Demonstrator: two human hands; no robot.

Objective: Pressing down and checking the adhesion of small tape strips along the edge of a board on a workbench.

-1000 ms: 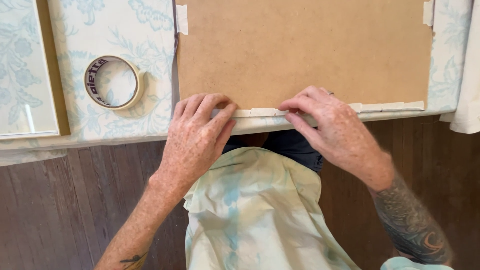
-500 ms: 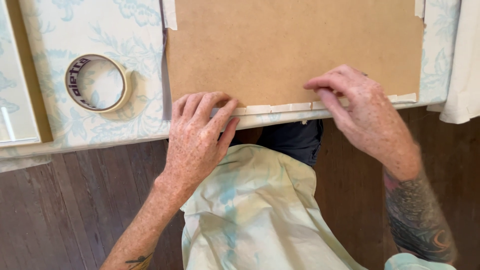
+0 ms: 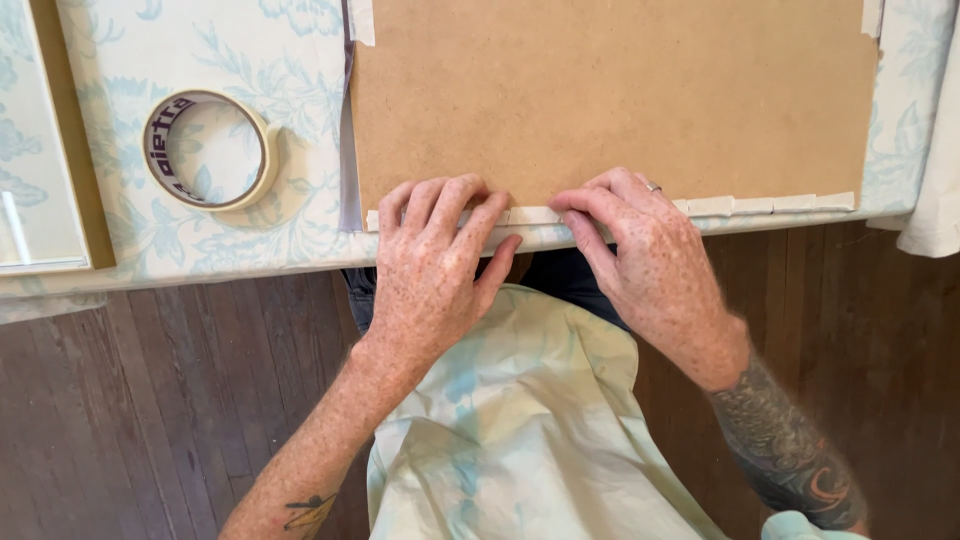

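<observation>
While both hands (image 3: 540, 260) lie flat, their fingers (image 3: 440, 205) press tape strip (image 3: 760, 205), grasping nothing.

tape roll (image 3: 210, 150) on floral tablecloth (image 3: 120, 60) | framed glass (image 3: 40, 150) left | wood floor (image 3: 130, 400)

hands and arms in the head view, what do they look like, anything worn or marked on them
Both arms are bare, with no sleeves or gloves. The left hand is freckled, and its forearm carries a small dark line tattoo low down. The right hand is freckled too, wears a thin ring, and its forearm is covered by a dense dark tattoo.
</observation>
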